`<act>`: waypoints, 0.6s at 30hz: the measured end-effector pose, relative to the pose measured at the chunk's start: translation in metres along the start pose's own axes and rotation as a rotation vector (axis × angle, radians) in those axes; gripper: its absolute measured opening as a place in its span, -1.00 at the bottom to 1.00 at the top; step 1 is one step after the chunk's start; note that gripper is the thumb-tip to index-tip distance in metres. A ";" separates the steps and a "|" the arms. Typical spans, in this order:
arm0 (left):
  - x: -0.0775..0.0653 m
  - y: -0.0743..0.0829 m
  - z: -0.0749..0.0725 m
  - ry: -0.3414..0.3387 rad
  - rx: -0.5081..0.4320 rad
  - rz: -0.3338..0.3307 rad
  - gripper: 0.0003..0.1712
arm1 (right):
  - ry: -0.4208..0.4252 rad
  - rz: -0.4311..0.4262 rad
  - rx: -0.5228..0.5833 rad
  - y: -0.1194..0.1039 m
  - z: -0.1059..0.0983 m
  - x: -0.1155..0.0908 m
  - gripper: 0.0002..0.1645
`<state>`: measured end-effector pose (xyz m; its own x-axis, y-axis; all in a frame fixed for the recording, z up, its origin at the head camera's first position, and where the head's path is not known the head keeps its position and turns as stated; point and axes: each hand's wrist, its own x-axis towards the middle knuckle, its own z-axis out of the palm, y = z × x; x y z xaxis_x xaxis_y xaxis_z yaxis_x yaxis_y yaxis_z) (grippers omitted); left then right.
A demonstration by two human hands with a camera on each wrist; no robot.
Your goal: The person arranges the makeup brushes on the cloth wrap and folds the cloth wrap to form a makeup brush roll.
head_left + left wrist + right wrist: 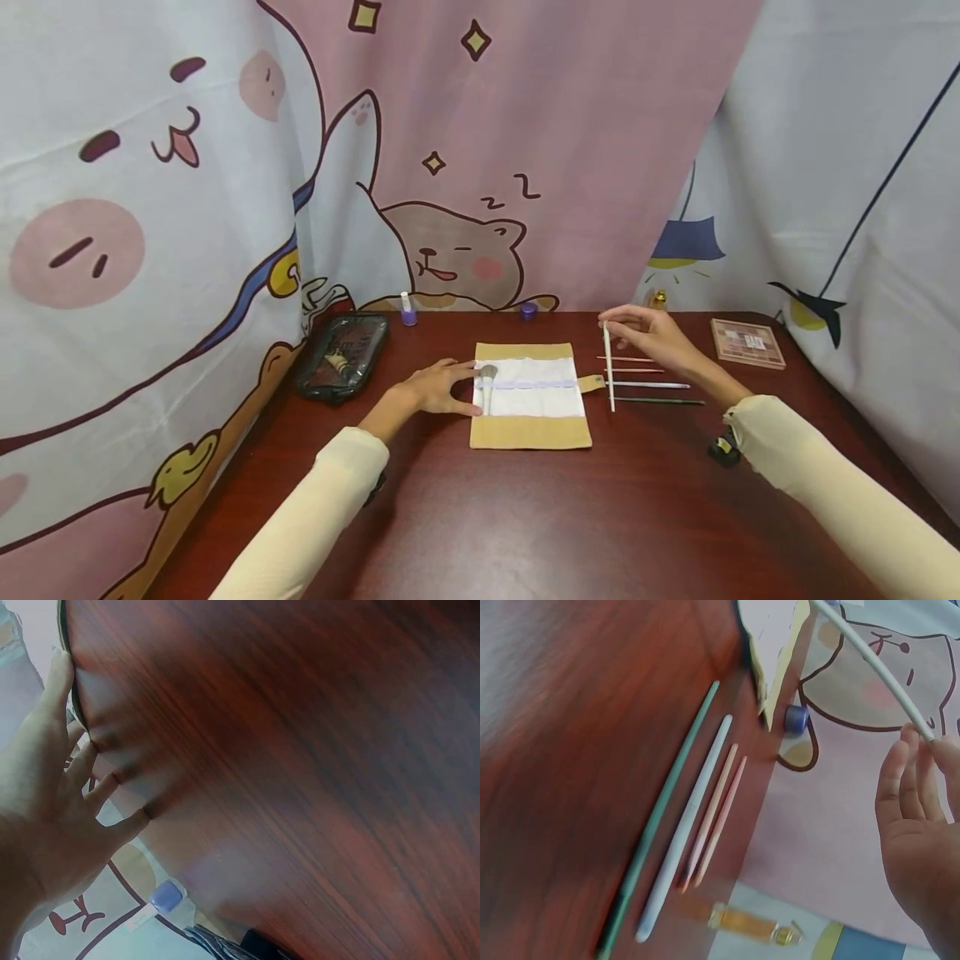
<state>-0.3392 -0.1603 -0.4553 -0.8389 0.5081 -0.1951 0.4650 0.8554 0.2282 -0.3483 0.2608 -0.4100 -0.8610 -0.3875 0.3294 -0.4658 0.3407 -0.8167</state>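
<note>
A beige brush case (531, 432) with a white lining lies unfolded on the table. One makeup brush (487, 385) with a grey head and white handle sits at its left side, behind a pale strap. My left hand (438, 387) rests at the case's left edge with fingers spread; in the left wrist view the fingers touch the table and the thumb lies on the edge. Above the right side, my right hand (643, 329) pinches a slender white stick (609, 367) near its upper end. Whether that stick has a bristle tip is hidden by the fingers.
Right of the case lie a green stick (660, 806), a pale lavender stick (686, 825) and two thin pink sticks. At the back stand a nail polish bottle (408, 312), a purple jar (528, 311) and an amber bottle (744, 922). A black tray (360, 367) and an eyeshadow palette (747, 343) flank them.
</note>
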 end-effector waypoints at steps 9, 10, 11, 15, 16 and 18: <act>0.002 0.000 -0.001 -0.010 0.025 -0.007 0.08 | 0.041 0.001 -0.017 -0.006 0.028 0.034 -0.60; 0.002 0.000 -0.001 -0.010 0.024 -0.007 0.07 | 0.045 0.004 -0.022 -0.007 0.031 0.038 -0.59; 0.002 0.000 -0.001 -0.010 0.023 -0.007 0.07 | 0.054 0.008 -0.033 -0.008 0.035 0.042 -0.59; 0.001 0.001 -0.001 -0.009 0.022 -0.010 0.06 | 0.072 0.037 -0.041 -0.010 0.050 0.057 -0.60; 0.001 0.001 -0.001 -0.008 0.022 -0.010 0.06 | 0.074 0.043 -0.033 -0.010 0.054 0.060 -0.60; 0.001 0.001 -0.001 -0.002 0.019 -0.009 0.06 | 0.077 0.049 -0.014 -0.012 0.061 0.067 -0.61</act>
<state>-0.3399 -0.1589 -0.4540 -0.8427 0.5005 -0.1987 0.4627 0.8617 0.2083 -0.3880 0.1790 -0.4073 -0.8956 -0.3037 0.3250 -0.4251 0.3694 -0.8264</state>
